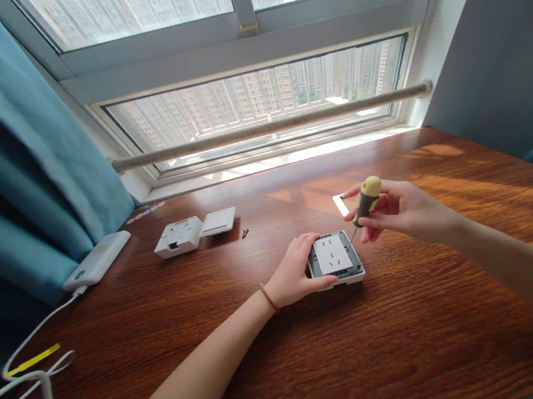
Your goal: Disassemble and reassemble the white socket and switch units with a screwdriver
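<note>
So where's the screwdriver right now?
In the head view, the yellow-and-grey screwdriver is right of centre, held in the right hand, its shaft slanting down to the right side of the power socket.

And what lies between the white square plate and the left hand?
In the head view, two small screws lie there on the wooden table, close to the plate and farther from the left hand.

screwdriver [366,201] shows yellow and grey | socket [333,255] is white on grey | tabletop [371,351] is reddish-brown, wood-grained | curtain [70,170] is blue
</note>
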Demonstrator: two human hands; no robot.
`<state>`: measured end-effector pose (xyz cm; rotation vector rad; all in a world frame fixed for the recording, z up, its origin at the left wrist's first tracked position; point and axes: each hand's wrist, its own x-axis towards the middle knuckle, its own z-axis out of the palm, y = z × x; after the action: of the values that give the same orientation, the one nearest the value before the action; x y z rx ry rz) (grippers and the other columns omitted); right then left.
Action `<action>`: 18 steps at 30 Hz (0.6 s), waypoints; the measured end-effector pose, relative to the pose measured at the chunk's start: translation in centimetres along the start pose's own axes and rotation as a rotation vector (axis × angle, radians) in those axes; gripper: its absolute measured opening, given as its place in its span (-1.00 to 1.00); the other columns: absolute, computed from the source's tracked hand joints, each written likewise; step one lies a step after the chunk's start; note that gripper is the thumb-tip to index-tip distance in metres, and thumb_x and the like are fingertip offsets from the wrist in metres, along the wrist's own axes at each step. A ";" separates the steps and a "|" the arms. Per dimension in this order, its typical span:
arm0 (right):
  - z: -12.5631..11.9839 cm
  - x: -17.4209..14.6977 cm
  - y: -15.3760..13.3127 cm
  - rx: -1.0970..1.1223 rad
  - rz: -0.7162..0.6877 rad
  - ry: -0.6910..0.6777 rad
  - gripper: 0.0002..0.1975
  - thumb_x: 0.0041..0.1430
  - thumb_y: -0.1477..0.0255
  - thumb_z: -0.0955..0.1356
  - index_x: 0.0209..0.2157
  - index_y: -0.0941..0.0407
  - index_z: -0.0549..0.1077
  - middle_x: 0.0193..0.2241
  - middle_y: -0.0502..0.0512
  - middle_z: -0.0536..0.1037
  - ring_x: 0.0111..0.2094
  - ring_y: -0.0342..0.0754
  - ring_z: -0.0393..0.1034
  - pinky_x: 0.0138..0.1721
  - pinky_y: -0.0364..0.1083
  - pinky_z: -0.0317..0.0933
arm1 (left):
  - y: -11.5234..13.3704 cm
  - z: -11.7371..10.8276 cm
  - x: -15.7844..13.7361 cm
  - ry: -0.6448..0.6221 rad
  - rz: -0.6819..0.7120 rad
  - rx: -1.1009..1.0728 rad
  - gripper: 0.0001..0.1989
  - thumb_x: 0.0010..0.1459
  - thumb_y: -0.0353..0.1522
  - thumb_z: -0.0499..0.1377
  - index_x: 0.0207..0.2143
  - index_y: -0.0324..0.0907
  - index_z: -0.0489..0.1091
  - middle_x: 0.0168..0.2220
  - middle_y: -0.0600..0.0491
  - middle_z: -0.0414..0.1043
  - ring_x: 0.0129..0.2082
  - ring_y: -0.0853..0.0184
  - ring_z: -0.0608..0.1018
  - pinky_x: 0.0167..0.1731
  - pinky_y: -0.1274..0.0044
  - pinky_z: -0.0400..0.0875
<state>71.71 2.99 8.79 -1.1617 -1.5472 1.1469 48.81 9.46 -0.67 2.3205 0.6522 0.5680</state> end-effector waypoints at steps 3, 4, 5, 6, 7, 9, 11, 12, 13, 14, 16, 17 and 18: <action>-0.1 -0.1 0.5 -0.230 -0.080 0.161 -0.56 -0.09 0.29 0.45 -0.15 0.16 0.39 -0.43 0.10 0.54 -0.53 -0.07 0.44 -0.46 -0.05 0.38 | 0.0 0.0 0.0 0.006 -0.001 0.003 -0.24 -0.10 -0.12 0.27 0.11 -0.15 0.08 0.09 -0.14 0.17 0.08 0.07 0.25 0.10 0.23 0.12; 0.1 -0.1 0.8 -0.340 -0.132 0.245 -0.63 -0.10 0.29 0.45 -0.23 0.16 0.43 -0.45 0.09 0.54 -0.52 -0.07 0.43 -0.46 -0.06 0.36 | 0.0 0.1 0.0 0.009 -0.001 0.004 -0.24 -0.11 -0.12 0.27 0.11 -0.16 0.08 0.09 -0.14 0.16 0.09 0.07 0.24 0.10 0.23 0.11; 0.3 -0.1 1.0 -0.433 -0.181 0.319 -0.71 -0.10 0.30 0.45 -0.32 0.15 0.47 -0.47 0.09 0.54 -0.50 -0.06 0.42 -0.44 -0.06 0.34 | -0.1 0.1 0.0 0.013 0.000 0.005 -0.24 -0.11 -0.11 0.27 0.11 -0.16 0.08 0.09 -0.14 0.16 0.09 0.07 0.24 0.10 0.23 0.11; 0.5 0.0 1.2 -0.492 -0.219 0.364 -0.77 -0.09 0.30 0.44 -0.40 0.15 0.48 -0.48 0.08 0.54 -0.49 -0.06 0.42 -0.43 -0.07 0.32 | -0.1 0.1 0.0 0.014 0.001 0.005 -0.24 -0.10 -0.11 0.27 0.11 -0.16 0.08 0.10 -0.14 0.16 0.09 0.07 0.24 0.11 0.23 0.11; 0.7 0.0 1.3 -0.509 -0.237 0.376 -0.81 -0.07 0.31 0.43 -0.45 0.15 0.48 -0.49 0.08 0.53 -0.48 -0.07 0.41 -0.44 -0.08 0.31 | -0.1 0.1 0.0 0.015 0.002 0.005 -0.24 -0.10 -0.11 0.27 0.11 -0.15 0.08 0.10 -0.14 0.15 0.09 0.07 0.24 0.11 0.24 0.11; 1.1 0.1 1.4 -0.435 -0.206 0.337 -0.81 -0.03 0.30 0.41 -0.45 0.16 0.49 -0.51 0.07 0.52 -0.55 -0.12 0.37 -0.52 -0.12 0.28 | -0.2 0.1 0.0 0.014 0.005 0.005 -0.24 -0.10 -0.11 0.27 0.11 -0.15 0.08 0.10 -0.14 0.16 0.09 0.08 0.25 0.11 0.25 0.12; 1.1 0.2 1.3 -0.313 -0.134 0.266 -0.76 -0.04 0.29 0.42 -0.37 0.17 0.49 -0.46 0.08 0.53 -0.64 -0.20 0.30 -0.63 -0.16 0.23 | -0.2 0.1 0.0 0.013 0.008 0.008 -0.24 -0.10 -0.11 0.27 0.11 -0.16 0.08 0.10 -0.14 0.16 0.09 0.08 0.25 0.11 0.25 0.12; 1.0 0.2 1.2 -0.256 -0.094 0.225 -0.73 -0.06 0.30 0.43 -0.32 0.17 0.48 -0.43 0.09 0.53 -0.67 -0.23 0.28 -0.66 -0.17 0.22 | -0.2 0.1 0.0 0.013 0.010 0.010 -0.24 -0.10 -0.11 0.27 0.11 -0.16 0.08 0.10 -0.14 0.16 0.09 0.09 0.25 0.11 0.25 0.12; 0.8 0.2 1.0 -0.202 -0.058 0.185 -0.69 -0.07 0.31 0.44 -0.27 0.18 0.46 -0.40 0.11 0.54 -0.67 -0.23 0.29 -0.67 -0.18 0.22 | -0.2 0.1 -0.1 0.014 0.012 0.011 -0.23 -0.10 -0.11 0.27 0.11 -0.17 0.08 0.10 -0.14 0.15 0.09 0.09 0.24 0.11 0.26 0.12; 0.6 0.2 0.8 -0.150 -0.028 0.146 -0.64 -0.07 0.32 0.44 -0.22 0.18 0.44 -0.38 0.12 0.54 -0.65 -0.22 0.31 -0.66 -0.18 0.25 | -0.2 0.1 -0.1 0.014 0.013 0.011 -0.23 -0.10 -0.11 0.27 0.11 -0.17 0.07 0.10 -0.14 0.15 0.09 0.10 0.24 0.12 0.27 0.12; 0.1 0.2 0.3 -0.055 0.019 0.073 -0.55 -0.06 0.33 0.44 -0.11 0.18 0.36 -0.37 0.15 0.55 -0.58 -0.16 0.39 -0.57 -0.14 0.34 | -0.2 0.1 -0.1 0.014 0.016 0.011 -0.24 -0.09 -0.11 0.27 0.11 -0.18 0.08 0.10 -0.14 0.15 0.08 0.11 0.25 0.11 0.27 0.12; -0.2 0.2 0.1 -0.016 0.034 0.043 -0.53 -0.04 0.33 0.43 -0.08 0.18 0.33 -0.36 0.16 0.55 -0.54 -0.13 0.43 -0.52 -0.11 0.37 | -0.2 0.1 -0.1 0.013 0.017 0.011 -0.24 -0.09 -0.11 0.26 0.11 -0.17 0.08 0.09 -0.13 0.16 0.08 0.11 0.26 0.11 0.27 0.13; -0.5 0.2 -0.1 0.011 0.041 0.017 -0.52 -0.03 0.34 0.42 -0.06 0.18 0.32 -0.34 0.18 0.55 -0.50 -0.10 0.46 -0.48 -0.08 0.39 | -0.2 0.1 -0.1 0.013 0.018 0.011 -0.25 -0.09 -0.11 0.26 0.11 -0.17 0.08 0.09 -0.13 0.16 0.07 0.11 0.26 0.10 0.27 0.14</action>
<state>72.15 3.25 9.02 -1.1977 -1.5093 1.1681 48.76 9.53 -0.89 2.3365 0.6429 0.5897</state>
